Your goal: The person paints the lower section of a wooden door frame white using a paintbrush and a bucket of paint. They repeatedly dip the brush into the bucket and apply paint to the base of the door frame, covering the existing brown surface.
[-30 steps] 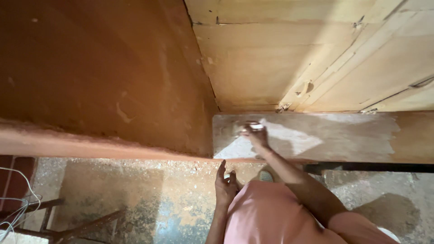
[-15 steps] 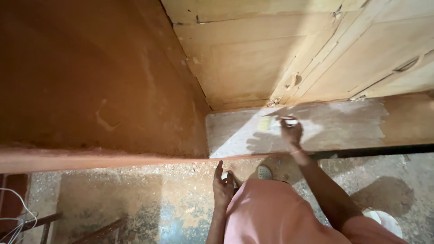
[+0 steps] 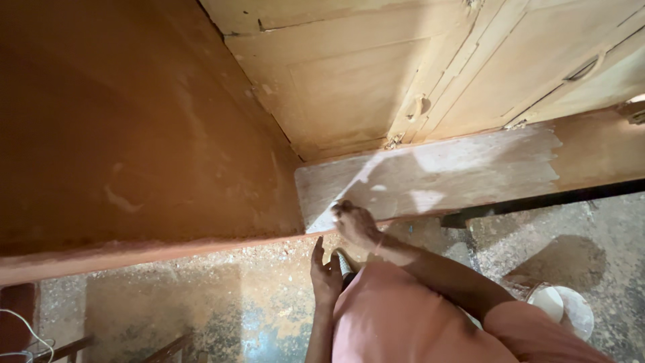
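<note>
My right hand (image 3: 355, 223) presses on the near left corner of a whitish coated patch on a brown ledge (image 3: 470, 171). Its fingers are curled over a small pale object (image 3: 334, 206); what kind I cannot tell. My left hand (image 3: 325, 270) hangs below the ledge beside my pink-clad thigh (image 3: 396, 316), fingers straight and holding nothing. A striped thing (image 3: 345, 263), partly hidden, shows just right of that hand.
Pale wooden cupboard doors (image 3: 376, 74) rise behind the ledge, and an orange-brown wall (image 3: 134, 134) fills the left. A white bucket (image 3: 563, 306) stands on the speckled floor (image 3: 222, 296) at lower right. White wire (image 3: 23, 333) and wooden bars (image 3: 168, 348) lie at lower left.
My right hand has slid left along the ledge, from the middle of the white patch to its near left corner. My left hand has stayed by my thigh.
</note>
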